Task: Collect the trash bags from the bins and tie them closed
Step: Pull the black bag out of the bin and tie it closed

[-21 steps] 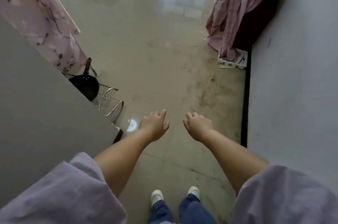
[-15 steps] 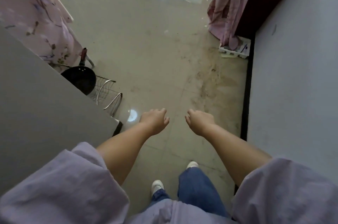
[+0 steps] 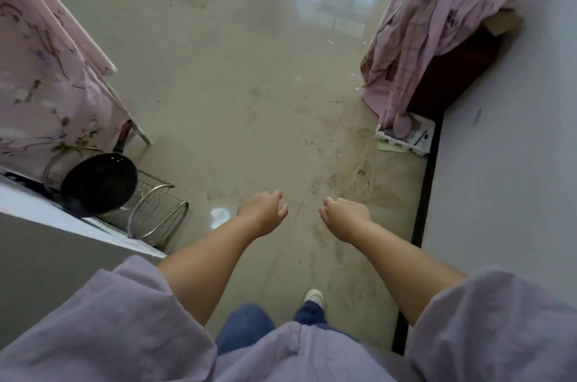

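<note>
No trash bag or bin shows in the head view. My left hand (image 3: 263, 213) and my right hand (image 3: 343, 217) are held out in front of me above the beige tiled floor, a short gap between them. Both hold nothing, and their fingers are loosely curled downward. Below them I see my lilac sleeves, blue jeans and one white shoe (image 3: 313, 297) stepping forward.
A black frying pan (image 3: 100, 183) and a wire rack (image 3: 156, 210) sit on a surface at my left. Pink floral fabric (image 3: 46, 85) hangs at the left. Pink cloth (image 3: 431, 22) drapes over dark furniture at the right, with a white tray (image 3: 406, 139) on the floor beside a grey wall (image 3: 499, 163).
I have walked forward along the passage. My legs have changed stride, and the pan, rack and cloth pile have shifted closer. Both hands stay held out, with nothing in them.
</note>
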{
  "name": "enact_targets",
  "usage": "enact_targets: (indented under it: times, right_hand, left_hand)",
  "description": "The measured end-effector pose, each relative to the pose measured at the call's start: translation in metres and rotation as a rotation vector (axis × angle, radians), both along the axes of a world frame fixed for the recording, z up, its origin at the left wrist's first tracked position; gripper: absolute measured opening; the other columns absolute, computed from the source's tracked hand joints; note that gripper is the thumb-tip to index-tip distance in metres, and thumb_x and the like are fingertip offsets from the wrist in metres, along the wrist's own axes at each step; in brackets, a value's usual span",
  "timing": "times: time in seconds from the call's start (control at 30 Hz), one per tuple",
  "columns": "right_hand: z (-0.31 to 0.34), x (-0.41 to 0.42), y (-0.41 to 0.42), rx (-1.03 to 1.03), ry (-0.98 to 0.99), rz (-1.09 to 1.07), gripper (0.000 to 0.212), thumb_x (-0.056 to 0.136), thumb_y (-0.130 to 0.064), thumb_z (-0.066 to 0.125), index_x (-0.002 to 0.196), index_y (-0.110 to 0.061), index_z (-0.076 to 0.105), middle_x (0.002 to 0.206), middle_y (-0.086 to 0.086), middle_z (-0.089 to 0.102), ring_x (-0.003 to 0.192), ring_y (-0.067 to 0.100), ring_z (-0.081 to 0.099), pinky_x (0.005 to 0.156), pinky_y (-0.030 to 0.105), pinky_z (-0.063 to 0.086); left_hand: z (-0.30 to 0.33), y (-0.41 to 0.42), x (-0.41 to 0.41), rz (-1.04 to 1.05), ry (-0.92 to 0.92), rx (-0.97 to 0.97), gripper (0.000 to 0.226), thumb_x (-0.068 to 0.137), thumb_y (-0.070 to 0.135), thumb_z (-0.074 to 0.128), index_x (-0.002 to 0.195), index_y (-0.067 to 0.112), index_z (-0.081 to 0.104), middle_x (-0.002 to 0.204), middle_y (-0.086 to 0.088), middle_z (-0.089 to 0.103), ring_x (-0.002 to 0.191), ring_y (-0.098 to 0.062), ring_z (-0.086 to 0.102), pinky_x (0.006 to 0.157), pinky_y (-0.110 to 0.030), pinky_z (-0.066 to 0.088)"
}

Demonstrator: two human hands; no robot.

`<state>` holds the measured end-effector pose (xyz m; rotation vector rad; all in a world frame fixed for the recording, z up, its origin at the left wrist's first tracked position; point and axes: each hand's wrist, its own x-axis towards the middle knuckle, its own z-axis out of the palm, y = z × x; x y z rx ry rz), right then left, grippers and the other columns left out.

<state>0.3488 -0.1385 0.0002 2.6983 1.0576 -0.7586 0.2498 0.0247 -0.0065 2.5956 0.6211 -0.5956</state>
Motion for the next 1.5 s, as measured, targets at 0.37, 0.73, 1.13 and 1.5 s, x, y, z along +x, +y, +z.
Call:
enact_targets:
  times: [0.37,0.73,1.13,1.5]
  right_hand:
    - [0.012,0.167,0.141,-0.138,-0.055,0.292,0.035,0.104,-0.021,0.023,0.132,-0.015,0.043,0.129,0.006,0.049,0.114,0.027,0.055,0.082,0.035,0.048]
    - [0.012,0.309,0.382,-0.065,0.042,0.199,0.039,0.102,-0.032,0.022,0.126,-0.012,0.045,0.124,0.009,0.055,0.113,0.029,0.056,0.073,0.034,0.040]
    - [0.006,0.481,0.653,-0.016,0.042,0.410,0.042,0.101,-0.036,0.023,0.131,-0.015,0.042,0.131,0.008,0.054,0.117,0.029,0.055,0.084,0.037,0.045]
    - [0.023,0.574,0.929,-0.083,0.037,0.726,0.039,0.102,-0.030,0.025,0.136,-0.014,0.037,0.135,0.009,0.051,0.118,0.030,0.054,0.087,0.037,0.045]
  left_hand:
    - [-0.005,0.118,0.144,0.162,-0.008,0.006,0.045,0.097,0.042,0.032,0.130,0.012,0.044,0.129,-0.011,0.056,0.114,-0.030,0.054,0.086,-0.040,0.046]
    - [0.014,0.341,0.272,0.279,0.010,-0.011,0.045,0.097,0.042,0.033,0.130,0.013,0.045,0.131,-0.013,0.054,0.118,-0.031,0.053,0.090,-0.039,0.044]
    - [0.009,0.579,0.415,0.485,0.006,-0.031,0.045,0.097,0.041,0.031,0.128,0.012,0.045,0.132,-0.009,0.053,0.118,-0.030,0.052,0.091,-0.038,0.042]
    - [0.008,0.803,0.472,0.855,0.020,-0.018,0.032,0.095,0.036,0.031,0.101,0.011,0.049,0.109,-0.012,0.061,0.101,-0.031,0.057,0.075,-0.034,0.040]
